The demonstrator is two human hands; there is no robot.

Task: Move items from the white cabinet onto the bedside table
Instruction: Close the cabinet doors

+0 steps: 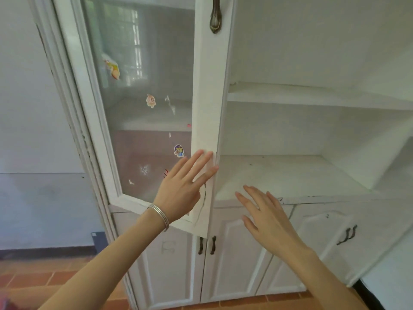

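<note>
cabinet (312, 52) dead ahead, no items visible inside. left hand (182, 191) flat, fingers straight, pressing upright door (207, 108) edge. right hand (266, 217) spread, empty, nearer, just before lower shelf (290, 175).

On the white cabinet (279, 96), the door handle (215, 16) runs off the top edge. Reflections in the glass door (143, 63) blur the shelves (154, 123) behind it. A reddish smear (5, 304) bottom-left is unreadable.

The white cabinet (234, 260) stands on a red tiled floor (33, 280). Its lower shelf (290, 175) bears dark specks; an upper shelf (312, 95) sits above.
</note>
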